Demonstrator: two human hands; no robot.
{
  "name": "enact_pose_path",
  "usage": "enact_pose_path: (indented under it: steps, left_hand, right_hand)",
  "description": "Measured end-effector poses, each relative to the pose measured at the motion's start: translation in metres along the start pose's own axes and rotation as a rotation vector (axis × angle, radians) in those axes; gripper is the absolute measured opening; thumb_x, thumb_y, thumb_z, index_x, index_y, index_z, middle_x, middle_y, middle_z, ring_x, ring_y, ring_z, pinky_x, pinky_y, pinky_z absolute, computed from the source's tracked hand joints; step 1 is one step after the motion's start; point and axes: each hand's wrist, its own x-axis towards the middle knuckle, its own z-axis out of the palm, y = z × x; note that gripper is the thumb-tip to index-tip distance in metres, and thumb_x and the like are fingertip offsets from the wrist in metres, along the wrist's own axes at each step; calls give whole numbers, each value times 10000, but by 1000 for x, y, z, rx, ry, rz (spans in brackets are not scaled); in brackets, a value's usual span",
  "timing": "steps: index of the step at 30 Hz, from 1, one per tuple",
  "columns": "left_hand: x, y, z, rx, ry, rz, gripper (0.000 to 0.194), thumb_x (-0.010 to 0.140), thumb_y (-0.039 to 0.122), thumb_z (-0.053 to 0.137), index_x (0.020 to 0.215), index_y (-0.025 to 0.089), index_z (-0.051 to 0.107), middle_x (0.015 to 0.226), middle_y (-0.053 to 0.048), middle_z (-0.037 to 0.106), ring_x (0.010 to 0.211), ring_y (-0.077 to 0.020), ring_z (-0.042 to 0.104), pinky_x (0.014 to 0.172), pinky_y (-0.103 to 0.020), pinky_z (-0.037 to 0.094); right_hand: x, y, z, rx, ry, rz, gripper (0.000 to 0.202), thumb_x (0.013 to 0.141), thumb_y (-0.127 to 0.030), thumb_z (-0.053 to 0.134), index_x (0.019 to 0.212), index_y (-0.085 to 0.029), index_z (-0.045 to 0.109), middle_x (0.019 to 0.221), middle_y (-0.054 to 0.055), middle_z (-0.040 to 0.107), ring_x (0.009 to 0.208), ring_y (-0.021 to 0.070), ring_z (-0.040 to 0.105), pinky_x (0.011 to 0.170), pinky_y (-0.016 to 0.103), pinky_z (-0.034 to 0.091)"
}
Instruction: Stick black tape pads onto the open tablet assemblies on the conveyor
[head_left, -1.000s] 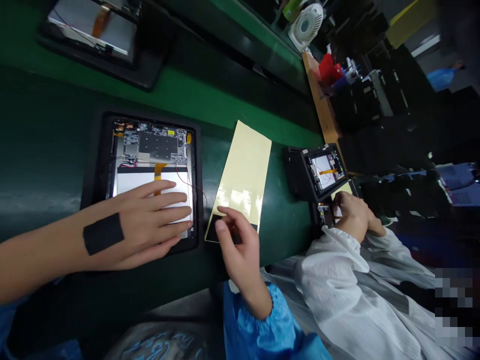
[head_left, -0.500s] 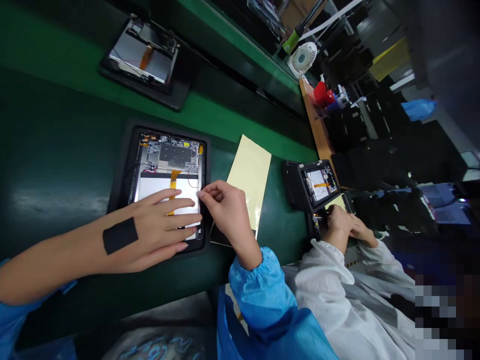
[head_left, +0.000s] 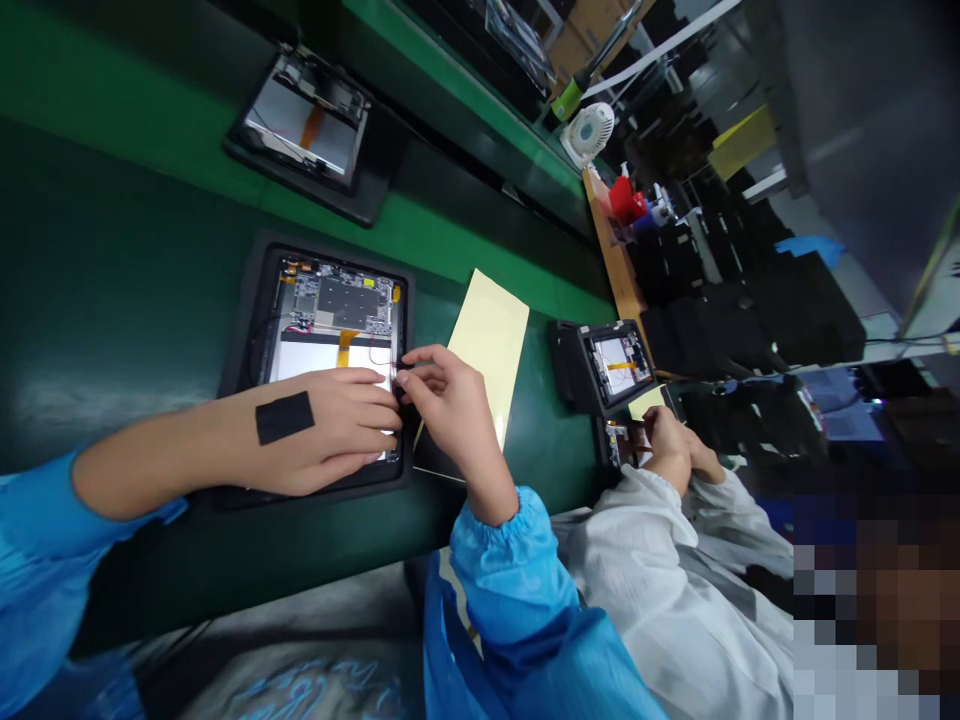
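An opened tablet (head_left: 349,305) lies in a black foam tray (head_left: 255,290) on the dark green mat, its circuit board, orange ribbon and white battery area showing. My left hand (head_left: 330,430), with a black patch on its back, rests palm down over the lower half, fingers extended. At the tablet's right edge, my right hand (head_left: 450,395) pinches with thumb and forefinger; what is between them is too small to name. Thin wires run close to those fingertips. Right of the tray lies a pale yellow sheet (head_left: 491,340), partly behind my right hand.
A second opened tablet (head_left: 304,125) sits on a black tray at the upper left. At right, a co-worker's hands (head_left: 679,445) are beside another tablet (head_left: 621,365) on stacked black foam. A white fan (head_left: 589,133) stands farther back.
My left hand's fingers have drawn closer together and its wrist has moved right. My right fingertips have moved slightly up along the tablet's edge. The view has shifted a little.
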Motion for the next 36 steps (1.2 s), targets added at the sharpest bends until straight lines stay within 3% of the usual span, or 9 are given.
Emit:
enact_pose_path:
  steps: [2, 6, 9, 13, 20, 23, 27, 31, 36]
  left_hand:
    - [1, -1, -1, -11, -17, 50, 275, 1081, 209, 489, 1046, 259, 757, 1100, -35, 782, 1059, -245, 714, 1178, -451, 493]
    - [6, -4, -2, -24, -4, 56, 252, 1068, 181, 494, 899, 228, 675, 1017, -33, 750, 1030, -258, 681, 1175, -461, 418]
    - [7, -7, -5, -116, 23, -22, 269, 1066, 143, 506, 997, 261, 737, 1101, 6, 783, 1176, -235, 680, 1272, -426, 324]
    - [3, -10, -12, -149, -47, -110, 355, 1066, 111, 499, 1107, 314, 787, 1214, 46, 795, 1298, -213, 660, 1341, -422, 236]
    - [8, -19, -8, -135, 38, -167, 471, 1149, 262, 346, 1055, 209, 804, 1078, 27, 792, 1039, -145, 708, 1213, -473, 449]
    - [9, -16, -10, -103, 34, -154, 484, 1164, 373, 392, 953, 224, 802, 1082, 18, 771, 1087, -182, 687, 1169, -500, 473]
    - [-5, -2, -13, -84, 15, -126, 295, 1121, 252, 571, 967, 294, 818, 1268, -12, 771, 1292, -257, 653, 1291, -502, 381]
    - [-23, 4, -9, -46, 35, -127, 311, 1124, 230, 570, 1115, 374, 845, 1360, 34, 772, 1454, -265, 592, 1410, -504, 191]
    - [-29, 6, -11, 10, 5, -160, 316, 1126, 240, 566, 1204, 386, 835, 1447, 72, 750, 1547, -236, 546, 1441, -441, 126]
  right_hand:
    - [-9, 7, -1, 82, 28, -53, 45, 1024, -221, 715, 1064, -226, 734, 919, 5, 821, 807, 175, 802, 747, 271, 615]
    - [-40, 17, 0, 11, 171, -214, 170, 1089, -299, 631, 1060, -208, 772, 946, 42, 812, 834, 180, 776, 706, 266, 579]
    - [-67, 24, 4, -165, 190, -383, 228, 1102, -236, 604, 1054, -188, 821, 912, 58, 774, 833, 189, 745, 737, 292, 577]
    - [-92, 32, 10, -410, 138, -513, 317, 1132, -232, 572, 1246, -122, 846, 914, 89, 733, 834, 224, 705, 730, 338, 581]
    - [-98, 30, 6, -752, 14, -573, 379, 1165, -264, 544, 1375, -55, 781, 958, 125, 741, 851, 278, 635, 689, 404, 534]
    - [-94, 31, 4, -767, -17, -577, 331, 1156, -259, 576, 1339, -79, 786, 967, 123, 738, 890, 282, 645, 726, 399, 537]
    - [-91, 31, 5, -701, -5, -566, 306, 1150, -245, 579, 1300, -80, 789, 985, 126, 743, 902, 284, 649, 757, 401, 556]
    - [-92, 28, 4, -670, -18, -523, 316, 1155, -273, 575, 1308, -91, 784, 1016, 129, 752, 929, 291, 661, 781, 410, 572]
    - [-93, 27, 4, -661, -70, -495, 381, 1158, -279, 561, 1428, -89, 750, 1027, 122, 762, 915, 282, 664, 772, 404, 574]
